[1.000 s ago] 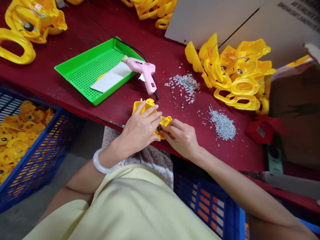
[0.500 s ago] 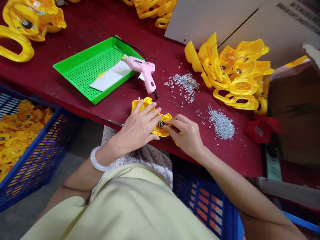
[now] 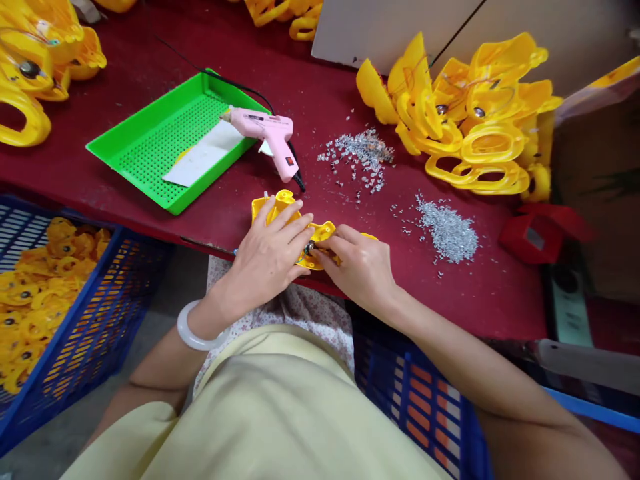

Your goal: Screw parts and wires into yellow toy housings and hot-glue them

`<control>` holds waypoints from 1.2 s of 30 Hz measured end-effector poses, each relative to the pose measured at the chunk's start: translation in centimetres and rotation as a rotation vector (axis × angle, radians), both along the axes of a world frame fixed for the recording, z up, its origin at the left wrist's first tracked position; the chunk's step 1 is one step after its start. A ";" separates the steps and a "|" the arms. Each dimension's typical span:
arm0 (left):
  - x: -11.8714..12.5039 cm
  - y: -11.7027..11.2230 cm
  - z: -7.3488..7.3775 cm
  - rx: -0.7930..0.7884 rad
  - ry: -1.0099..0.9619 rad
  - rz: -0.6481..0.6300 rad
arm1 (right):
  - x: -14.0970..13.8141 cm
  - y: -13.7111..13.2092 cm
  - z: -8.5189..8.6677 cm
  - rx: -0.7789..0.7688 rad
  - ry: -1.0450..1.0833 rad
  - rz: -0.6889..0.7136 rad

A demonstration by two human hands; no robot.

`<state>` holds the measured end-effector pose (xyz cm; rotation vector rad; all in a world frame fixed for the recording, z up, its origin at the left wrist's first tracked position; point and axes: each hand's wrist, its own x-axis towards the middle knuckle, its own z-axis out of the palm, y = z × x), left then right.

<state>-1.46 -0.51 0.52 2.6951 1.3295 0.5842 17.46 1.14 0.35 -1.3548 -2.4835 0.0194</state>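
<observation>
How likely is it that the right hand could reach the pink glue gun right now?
Probably yes: the right hand sits close to the pink glue gun, with only a stretch of red tabletop between them, though it would first have to leave the yellow plastic piece.

Probably a workshop — yellow plastic parts [image 3: 417, 100]

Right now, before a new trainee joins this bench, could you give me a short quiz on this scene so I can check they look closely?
1. True or false: the white bangle is on the left wrist.
2. What do the left hand and the right hand both touch? A) a pink hot glue gun B) a bright green perforated plastic tray C) a yellow moulded plastic piece
3. How many heaps of small silver pieces lie on the dark red table?

Key: 1 true; 2 C; 3 two.
</observation>
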 end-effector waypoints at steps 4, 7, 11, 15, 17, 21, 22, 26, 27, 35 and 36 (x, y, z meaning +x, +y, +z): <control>0.0 0.1 -0.1 0.000 0.002 0.001 | -0.1 0.1 0.2 -0.039 -0.030 -0.032; 0.1 0.1 -0.1 0.001 0.007 0.008 | -0.4 0.0 0.8 -0.113 -0.088 -0.056; 0.1 0.1 -0.1 0.010 0.018 0.019 | -1.2 -0.1 1.8 -0.193 -0.197 -0.115; 0.2 0.1 -0.1 0.012 0.005 0.015 | -1.4 0.2 2.3 -0.244 -0.244 -0.132; 0.1 0.1 -0.2 0.016 0.004 0.014 | -1.1 0.6 2.4 -0.259 -0.228 -0.117; 0.1 0.0 -0.1 0.016 0.022 0.018 | -0.2 0.8 2.3 -0.184 -0.153 -0.032; 0.1 0.0 -0.1 0.010 0.027 0.021 | 0.1 0.7 2.2 -0.153 -0.159 0.013; 0.1 -0.1 0.1 -0.026 0.038 0.027 | 0.7 -0.2 1.8 -0.059 -0.273 0.190; 0.1 -0.1 0.1 -0.029 0.040 0.027 | 0.7 -0.3 1.8 -0.063 -0.309 0.219; 0.2 0.2 0.0 -0.015 0.036 0.016 | -0.1 1.1 4.1 -0.359 -0.556 0.334; 0.2 0.2 0.0 -0.013 0.036 0.016 | 0.0 1.2 4.4 -0.370 -0.541 0.323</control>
